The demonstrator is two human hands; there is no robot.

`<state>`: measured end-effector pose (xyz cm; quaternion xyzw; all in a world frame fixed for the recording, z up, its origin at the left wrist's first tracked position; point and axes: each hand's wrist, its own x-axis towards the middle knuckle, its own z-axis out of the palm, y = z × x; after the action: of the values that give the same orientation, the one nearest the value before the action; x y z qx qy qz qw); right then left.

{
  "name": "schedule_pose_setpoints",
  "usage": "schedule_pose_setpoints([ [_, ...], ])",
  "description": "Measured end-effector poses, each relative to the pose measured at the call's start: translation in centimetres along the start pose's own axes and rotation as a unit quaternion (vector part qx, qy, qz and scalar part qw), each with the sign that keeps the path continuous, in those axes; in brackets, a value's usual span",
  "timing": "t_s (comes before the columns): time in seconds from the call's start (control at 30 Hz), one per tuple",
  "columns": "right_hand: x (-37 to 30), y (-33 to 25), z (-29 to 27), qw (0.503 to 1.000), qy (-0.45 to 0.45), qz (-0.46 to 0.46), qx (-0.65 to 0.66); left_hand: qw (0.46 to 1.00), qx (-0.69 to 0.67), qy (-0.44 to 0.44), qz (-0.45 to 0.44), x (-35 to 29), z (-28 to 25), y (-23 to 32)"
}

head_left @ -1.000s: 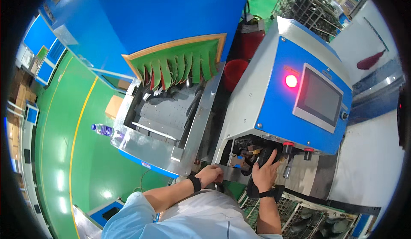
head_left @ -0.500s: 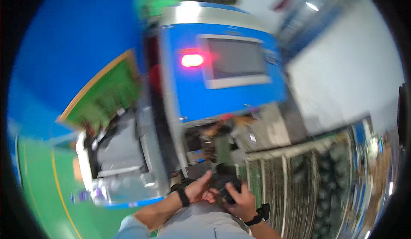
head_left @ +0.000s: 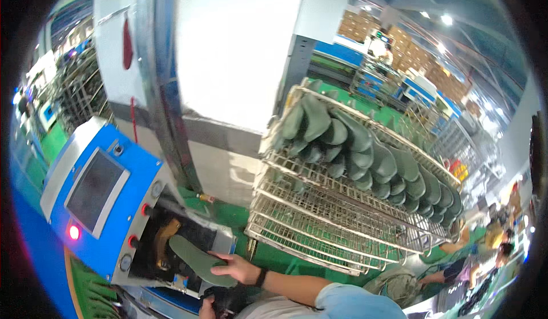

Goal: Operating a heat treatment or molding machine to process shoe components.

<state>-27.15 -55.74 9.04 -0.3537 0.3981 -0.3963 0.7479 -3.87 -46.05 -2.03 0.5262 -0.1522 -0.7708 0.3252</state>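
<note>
A dark green insole (head_left: 197, 260) is gripped at its near end by my right hand (head_left: 238, 269), thumb on top and fingers round the edge. Its far end slants up to the left, in front of the open bay of a blue machine (head_left: 108, 196). Low at the bottom edge, my left hand (head_left: 206, 309) shows mainly its thumb, closed against a dark object (head_left: 228, 298). What that object is I cannot make out, and the other left fingers are hidden.
A wire rack (head_left: 337, 213) stands to the right, several green insoles (head_left: 371, 159) upright on its top shelf. The machine has a screen (head_left: 97, 190) and a lit red lamp (head_left: 74, 231). A white wall panel (head_left: 234, 50) rises behind. Other people (head_left: 476, 262) are at far right.
The view has swung right, so the machine now sits at left and the rack shows fully. My right hand has left the dark object and now holds a green insole.
</note>
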Motion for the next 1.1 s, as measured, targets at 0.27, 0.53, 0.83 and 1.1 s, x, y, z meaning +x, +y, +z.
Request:
schedule_pose_setpoints([
  [0.27,-22.8,-16.5,-12.1,0.926,0.239,-0.286,0.060,0.932,0.335,0.067,0.118,-6.9,13.8,8.4],
  [0.53,-27.4,-27.9,-20.6,0.824,-0.059,-0.347,0.443,0.795,0.544,-0.050,0.262,-1.3,21.3,8.8],
  [0.83,-30.6,-27.7,-25.4,0.889,0.132,-0.340,0.277,0.794,0.551,0.027,0.256,-5.6,22.8,11.2],
  [1.1,-8.3,-20.0,-12.1,0.967,0.118,-0.173,-0.143,0.915,0.248,0.126,0.292,-14.4,11.5,5.7],
])
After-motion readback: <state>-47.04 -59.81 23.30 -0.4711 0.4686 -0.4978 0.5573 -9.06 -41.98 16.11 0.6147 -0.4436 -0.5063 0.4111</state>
